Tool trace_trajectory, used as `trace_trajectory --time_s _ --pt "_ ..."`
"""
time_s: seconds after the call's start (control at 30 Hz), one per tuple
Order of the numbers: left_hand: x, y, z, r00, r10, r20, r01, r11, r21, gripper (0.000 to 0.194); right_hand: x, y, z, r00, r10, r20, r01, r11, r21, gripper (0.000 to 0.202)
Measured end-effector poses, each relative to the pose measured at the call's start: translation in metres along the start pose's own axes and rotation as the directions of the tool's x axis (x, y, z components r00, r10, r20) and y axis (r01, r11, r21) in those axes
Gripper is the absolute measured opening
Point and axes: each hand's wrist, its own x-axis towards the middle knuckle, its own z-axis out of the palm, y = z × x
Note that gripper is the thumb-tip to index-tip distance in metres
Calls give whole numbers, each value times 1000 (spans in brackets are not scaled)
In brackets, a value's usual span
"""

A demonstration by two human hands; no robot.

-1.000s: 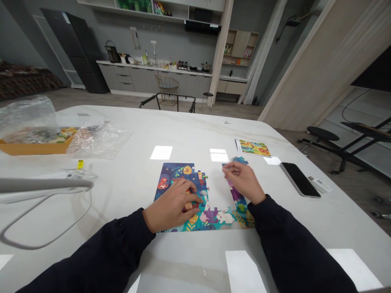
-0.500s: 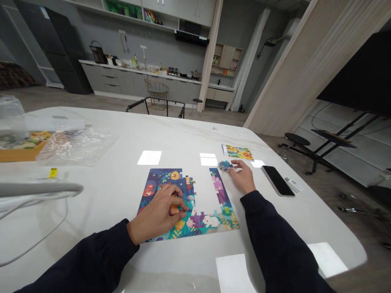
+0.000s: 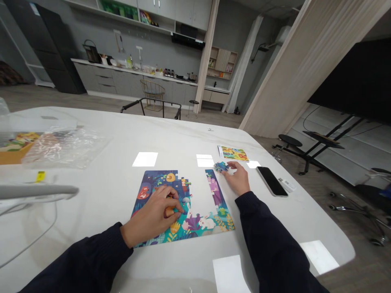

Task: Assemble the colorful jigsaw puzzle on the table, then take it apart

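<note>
A partly assembled jigsaw puzzle [image 3: 207, 223] lies flat on the white table, with a gap in its upper right middle. Rabbits, flowers and a dark blue night scene are printed on it. My left hand [image 3: 155, 211] rests on the puzzle's left part, fingers bent and a little apart, covering some of the picture. Just beyond the puzzle's upper right corner is a small pile of loose blue puzzle pieces [image 3: 220, 167]. My right hand [image 3: 238, 179] is at this pile, thumb and forefinger closed on a puzzle piece at its right side.
Behind the pile lies a colourful picture card [image 3: 234, 153]. A phone [image 3: 271, 181] and a small white object [image 3: 287, 184] lie to the right. On the left are clear plastic bags [image 3: 67, 146], a yellow-orange box [image 3: 16, 152] and a grey-white bar [image 3: 36, 190] with a cable.
The view has shifted slightly, moving the table's things left in the picture. My right fingers have closed on a piece at the pile; my left hand stays on the puzzle.
</note>
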Motion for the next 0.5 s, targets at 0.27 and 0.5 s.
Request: trace_trajectory --time_s 0.27,0.5 --pt "3 6 -11 982 -90 -166 55 977 -207 10 -14 -44 -8 993 -89 76 71 974 217 48" --pt "12 3 -6 909 -408 -91 187 591 -785 40 -78 -126 10 842 -383 381 134 832 539 46"
